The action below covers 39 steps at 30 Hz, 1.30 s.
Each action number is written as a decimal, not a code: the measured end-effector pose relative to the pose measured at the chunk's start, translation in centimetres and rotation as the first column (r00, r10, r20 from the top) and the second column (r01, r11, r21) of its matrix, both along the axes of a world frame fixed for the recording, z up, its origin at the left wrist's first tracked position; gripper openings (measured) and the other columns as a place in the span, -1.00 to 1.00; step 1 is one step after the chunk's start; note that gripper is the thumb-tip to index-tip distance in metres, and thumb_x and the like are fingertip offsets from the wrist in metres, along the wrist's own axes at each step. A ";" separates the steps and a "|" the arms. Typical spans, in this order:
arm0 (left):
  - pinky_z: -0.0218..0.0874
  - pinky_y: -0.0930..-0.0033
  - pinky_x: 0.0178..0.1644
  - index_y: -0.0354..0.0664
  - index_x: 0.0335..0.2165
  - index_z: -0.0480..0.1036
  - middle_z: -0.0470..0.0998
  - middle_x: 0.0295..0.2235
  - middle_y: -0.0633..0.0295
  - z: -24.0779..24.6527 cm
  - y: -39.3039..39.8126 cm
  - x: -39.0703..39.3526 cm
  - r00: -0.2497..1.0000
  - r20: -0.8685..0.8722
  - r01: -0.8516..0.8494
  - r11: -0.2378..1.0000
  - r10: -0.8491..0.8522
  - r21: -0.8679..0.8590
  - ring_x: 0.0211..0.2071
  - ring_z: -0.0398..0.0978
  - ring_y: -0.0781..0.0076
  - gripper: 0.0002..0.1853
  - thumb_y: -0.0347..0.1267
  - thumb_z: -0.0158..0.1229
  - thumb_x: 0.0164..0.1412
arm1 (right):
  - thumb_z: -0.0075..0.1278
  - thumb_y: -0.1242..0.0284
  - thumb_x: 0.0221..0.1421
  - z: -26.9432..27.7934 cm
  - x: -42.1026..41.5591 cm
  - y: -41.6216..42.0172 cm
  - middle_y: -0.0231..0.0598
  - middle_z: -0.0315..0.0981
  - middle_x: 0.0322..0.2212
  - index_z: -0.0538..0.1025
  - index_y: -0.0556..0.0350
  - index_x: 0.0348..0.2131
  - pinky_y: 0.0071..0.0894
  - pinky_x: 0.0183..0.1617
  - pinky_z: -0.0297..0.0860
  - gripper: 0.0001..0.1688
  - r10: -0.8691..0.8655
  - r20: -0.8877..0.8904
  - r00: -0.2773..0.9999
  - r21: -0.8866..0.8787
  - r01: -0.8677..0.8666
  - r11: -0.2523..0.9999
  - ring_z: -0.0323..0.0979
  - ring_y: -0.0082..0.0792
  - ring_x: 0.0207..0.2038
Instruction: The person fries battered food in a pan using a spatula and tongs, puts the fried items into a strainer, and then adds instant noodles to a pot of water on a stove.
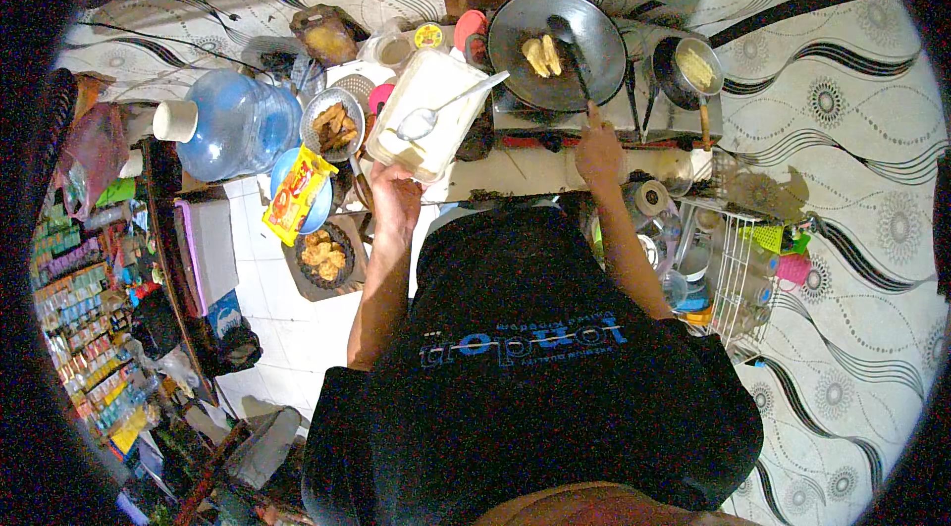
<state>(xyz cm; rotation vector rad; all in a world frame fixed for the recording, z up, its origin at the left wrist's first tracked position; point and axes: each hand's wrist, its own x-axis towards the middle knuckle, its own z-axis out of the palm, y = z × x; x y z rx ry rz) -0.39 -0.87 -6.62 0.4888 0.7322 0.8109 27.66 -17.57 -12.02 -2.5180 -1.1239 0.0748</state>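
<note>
My left hand [397, 195] grips the near end of a rectangular plastic container [453, 110] of white batter. A metal spoon [417, 124] lies across this container, its handle over the right rim. With my right hand [600, 154] I hold the handle of a black spatula [572, 43], whose blade rests inside a large dark wok [520, 13] on the stove. Battered pieces of food [541, 56] sit in the wok, left of the spatula. To the left of the container, a perforated metal strainer [358, 110] holds browned fried pieces [335, 128].
A small black pan [666, 84] and a wooden-handled strainer [698, 65] stand right of the wok. A large blue water jug [238, 125] lies at the left, near a yellow packet [299, 195] on a blue plate [325, 206]. Fried food [322, 255] fills a dark basket below. A white wire rack [732, 273] is at right.
</note>
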 end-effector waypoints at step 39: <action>0.39 0.32 -0.28 -0.28 -0.01 0.19 0.40 -0.17 0.12 0.3 -0.6 1.7 0.964 -0.019 0.264 0.964 -0.264 -0.014 -0.23 0.43 0.29 -0.31 -0.54 -0.08 -0.29 | -0.20 0.01 0.12 1.5 -2.0 -1.7 -0.09 0.26 -0.01 0.30 0.17 -0.03 -0.16 -0.15 0.37 -0.35 0.146 -0.866 0.478 0.285 0.232 0.930 0.37 -0.04 -0.15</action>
